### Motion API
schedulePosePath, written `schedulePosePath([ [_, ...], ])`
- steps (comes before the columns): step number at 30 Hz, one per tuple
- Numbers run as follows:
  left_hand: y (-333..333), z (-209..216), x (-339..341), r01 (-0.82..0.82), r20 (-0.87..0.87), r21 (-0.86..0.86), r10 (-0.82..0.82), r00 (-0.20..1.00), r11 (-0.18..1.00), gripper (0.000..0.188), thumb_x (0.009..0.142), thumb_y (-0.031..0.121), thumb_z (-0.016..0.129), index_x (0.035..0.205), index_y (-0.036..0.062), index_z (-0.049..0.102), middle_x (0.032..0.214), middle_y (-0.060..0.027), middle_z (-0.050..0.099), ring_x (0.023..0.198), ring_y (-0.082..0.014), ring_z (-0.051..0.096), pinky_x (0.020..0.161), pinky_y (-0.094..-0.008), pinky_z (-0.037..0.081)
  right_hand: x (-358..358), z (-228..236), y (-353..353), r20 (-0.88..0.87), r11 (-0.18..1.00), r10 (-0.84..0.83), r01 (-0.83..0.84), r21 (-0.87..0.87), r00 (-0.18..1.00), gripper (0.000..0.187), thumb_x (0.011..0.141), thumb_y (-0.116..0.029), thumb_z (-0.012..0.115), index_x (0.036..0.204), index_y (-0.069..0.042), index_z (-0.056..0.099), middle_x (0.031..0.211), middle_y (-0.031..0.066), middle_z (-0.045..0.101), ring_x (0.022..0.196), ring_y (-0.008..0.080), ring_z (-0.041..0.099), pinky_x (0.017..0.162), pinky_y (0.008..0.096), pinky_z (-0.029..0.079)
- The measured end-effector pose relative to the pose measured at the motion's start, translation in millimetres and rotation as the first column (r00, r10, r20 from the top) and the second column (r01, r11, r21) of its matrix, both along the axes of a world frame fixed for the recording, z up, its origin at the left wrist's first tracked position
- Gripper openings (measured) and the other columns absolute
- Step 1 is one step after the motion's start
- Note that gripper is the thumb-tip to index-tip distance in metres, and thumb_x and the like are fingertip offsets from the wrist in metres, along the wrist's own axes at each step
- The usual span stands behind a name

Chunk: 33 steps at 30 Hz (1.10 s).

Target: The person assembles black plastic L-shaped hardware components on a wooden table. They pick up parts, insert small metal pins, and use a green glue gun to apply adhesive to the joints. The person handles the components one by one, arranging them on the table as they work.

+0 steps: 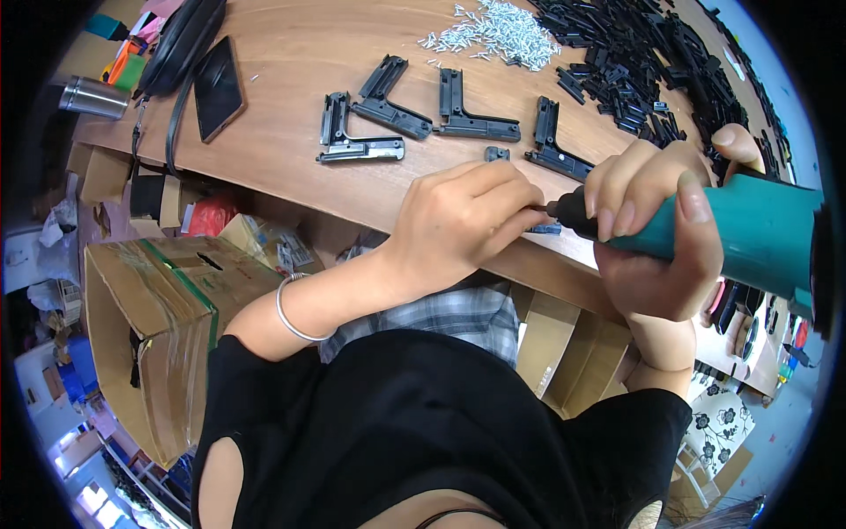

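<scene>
In my right hand (661,225) is a teal electric screwdriver (762,234), lying sideways with its black nose toward my left hand (467,212). My left fingers are pinched together at the bit's tip, near the table's front edge; what they hold is hidden. Just below those fingertips a small dark blue piece (548,228) shows in part. Beyond my hands lie several black plastic pistol-shaped shells, among them one at the left (370,150), one in the middle (485,125) and one by my right knuckles (548,141). A small black part (496,153) sits between them and my left hand.
Silvery screws (511,37) are heaped at the back of the wooden table, beside a large pile of black plastic parts (626,75). At the far left are a phone (219,93), a black bag (181,44) and a steel cup (94,97). A cardboard box (181,353) stands left of me.
</scene>
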<state>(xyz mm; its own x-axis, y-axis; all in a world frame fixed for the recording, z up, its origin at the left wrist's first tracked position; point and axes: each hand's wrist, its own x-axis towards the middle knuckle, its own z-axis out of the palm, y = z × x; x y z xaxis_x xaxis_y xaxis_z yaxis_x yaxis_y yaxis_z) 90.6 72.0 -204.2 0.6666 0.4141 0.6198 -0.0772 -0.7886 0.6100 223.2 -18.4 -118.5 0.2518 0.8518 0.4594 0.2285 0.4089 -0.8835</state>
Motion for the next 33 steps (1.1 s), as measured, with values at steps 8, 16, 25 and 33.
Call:
schedulePosePath([
  [8,-2,-4,-15,0.019,-0.139,0.101,-0.005,0.990,0.995,0.033,0.064,0.020,0.075,0.090,0.0055,0.060,0.085,-0.0060,0.057,0.084,-0.0258,0.053,0.066,-0.0339,0.047,5,-3,-10,0.363,0.993,0.021,0.023,-0.116,0.931,0.031,0.087,-0.020,0.041,0.114,-0.010,0.029,0.063,0.0055,0.044,0.057,0.0166,0.046,0.065,0.0339,0.043],
  [16,-4,-13,-8,-0.183,-0.247,0.162,0.220,0.944,0.970,0.083,0.054,0.037,0.080,0.123,0.0061,0.048,0.123,-0.0086,0.048,0.111,-0.0308,0.042,0.093,-0.0428,0.033,-2,-23,-2,0.306,0.985,-0.109,0.145,-0.095,0.946,0.025,0.085,-0.017,0.045,0.104,-0.006,0.031,0.061,0.0073,0.044,0.057,0.0175,0.048,0.063,0.0335,0.043],
  [25,-1,-22,-4,-0.114,-0.188,0.130,0.138,0.972,0.985,0.067,0.058,0.029,0.078,0.115,0.0060,0.053,0.121,-0.0064,0.052,0.115,-0.0245,0.047,0.088,-0.0375,0.032,-21,-23,8,-0.025,0.986,-0.117,0.114,-0.122,0.993,0.031,0.084,-0.015,0.047,0.109,-0.007,0.032,0.059,0.0079,0.043,0.053,0.0183,0.046,0.057,0.0326,0.042],
  [33,3,-22,-4,-0.104,-0.187,0.085,0.119,0.975,0.991,0.069,0.059,0.035,0.078,0.115,0.0041,0.053,0.120,-0.0077,0.052,0.115,-0.0251,0.045,0.091,-0.0384,0.029,7,-22,19,-0.159,0.985,0.144,-0.125,0.122,0.977,0.043,0.087,-0.018,0.042,0.128,-0.009,0.031,0.059,0.0047,0.042,0.050,0.0151,0.042,0.053,0.0304,0.038],
])
